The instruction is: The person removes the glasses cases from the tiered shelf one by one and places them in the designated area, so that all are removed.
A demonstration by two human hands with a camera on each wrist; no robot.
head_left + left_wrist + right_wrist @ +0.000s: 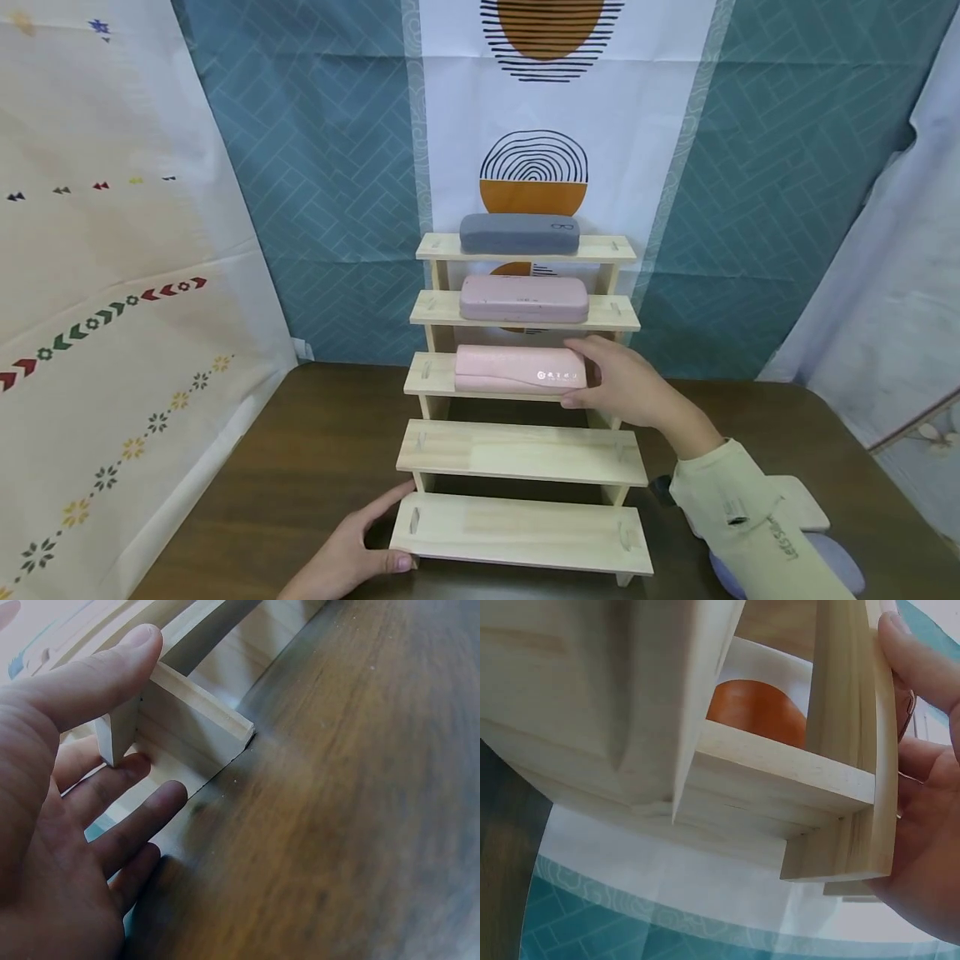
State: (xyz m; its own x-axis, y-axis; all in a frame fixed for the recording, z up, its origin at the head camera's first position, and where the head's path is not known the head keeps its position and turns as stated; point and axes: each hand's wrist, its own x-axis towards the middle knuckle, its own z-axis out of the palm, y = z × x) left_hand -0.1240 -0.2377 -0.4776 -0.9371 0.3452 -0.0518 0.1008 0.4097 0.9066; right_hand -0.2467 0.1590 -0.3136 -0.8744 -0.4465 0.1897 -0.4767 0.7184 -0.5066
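right hand [626,383] grasping pink case [517,367], left hand [348,542] gripping wooden stand [517,454]
case on middle step [431,372], between its left and right edges; left thumb near front-left corner of bottom step [525,525]

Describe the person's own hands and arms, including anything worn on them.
The bare, ungloved right hand emerges from a pale cream fabric sleeve with dark lettering, not clearly legible, and a small dark patch near the cuff. The left hand is likewise ungloved; no sleeve shows on that side.
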